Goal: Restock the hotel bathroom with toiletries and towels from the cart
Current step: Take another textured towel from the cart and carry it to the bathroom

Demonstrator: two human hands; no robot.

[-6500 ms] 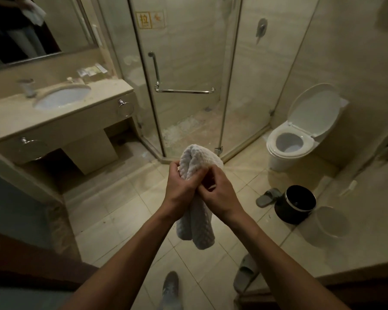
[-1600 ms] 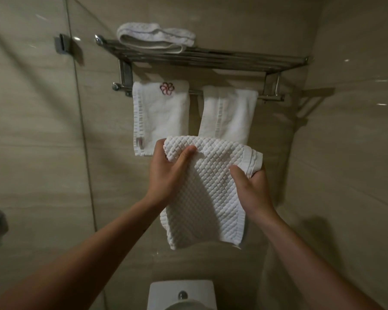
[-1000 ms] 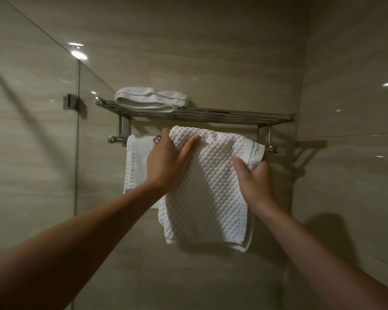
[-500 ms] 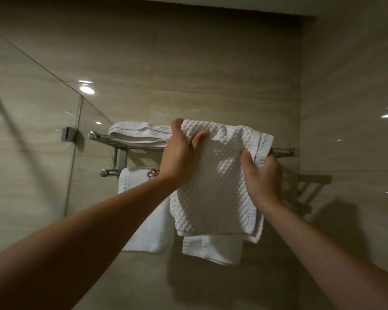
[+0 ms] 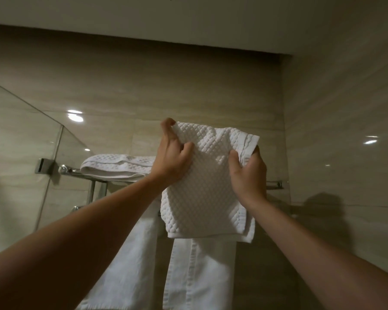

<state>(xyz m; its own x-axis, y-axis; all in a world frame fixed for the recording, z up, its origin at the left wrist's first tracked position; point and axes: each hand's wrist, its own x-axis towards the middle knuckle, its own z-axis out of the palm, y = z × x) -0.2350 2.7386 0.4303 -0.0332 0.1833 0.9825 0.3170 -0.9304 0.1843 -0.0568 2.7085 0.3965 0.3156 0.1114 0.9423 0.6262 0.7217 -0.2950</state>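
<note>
A folded white waffle-weave towel (image 5: 207, 186) hangs in the air in front of the chrome wall rack (image 5: 70, 171), its top edge above shelf height. My left hand (image 5: 173, 157) grips its upper left corner, thumb in front. At the upper right edge my right hand (image 5: 249, 173) holds it, thumb on the front face. Another folded waffle towel (image 5: 117, 165) lies on the left part of the rack's shelf. The shelf's middle is hidden behind the held towel.
Two plain white towels (image 5: 199, 276) (image 5: 130, 265) hang from the bar under the shelf. A glass shower panel (image 5: 20, 153) with a metal bracket (image 5: 42, 166) stands at the left. Tiled walls meet in a corner at the right, near the rack's end (image 5: 276, 184).
Both hands have lifted the waffle towel from below the hanging bar up to above the shelf. The view has tilted upward, and the ceiling has come into sight.
</note>
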